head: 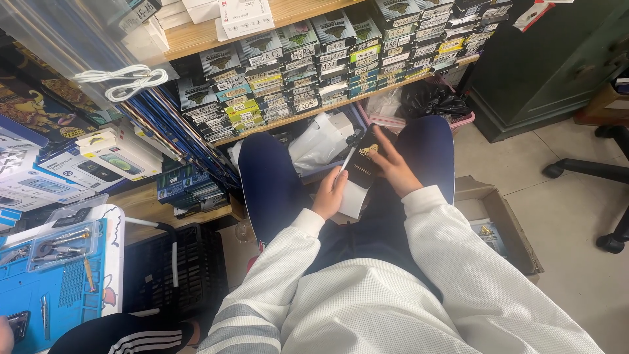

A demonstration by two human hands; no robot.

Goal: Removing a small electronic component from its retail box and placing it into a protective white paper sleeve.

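My left hand (329,193) grips a thin white pen-like tool (348,157) whose tip points up toward a small black box (362,162) with a gold emblem. My right hand (392,167) holds that box from the right, fingers spread over its top. Both hands rest over my lap, between my knees in dark blue trousers. Under the left hand lies a white sheet (354,198). My sleeves are white.
A wooden shelf (314,113) ahead carries several stacks of small labelled boxes (308,72). A white plastic bag (318,145) lies behind my knees. A blue work mat with tools (52,282) is at left, a cardboard box (501,223) at right, a chair base (603,190) far right.
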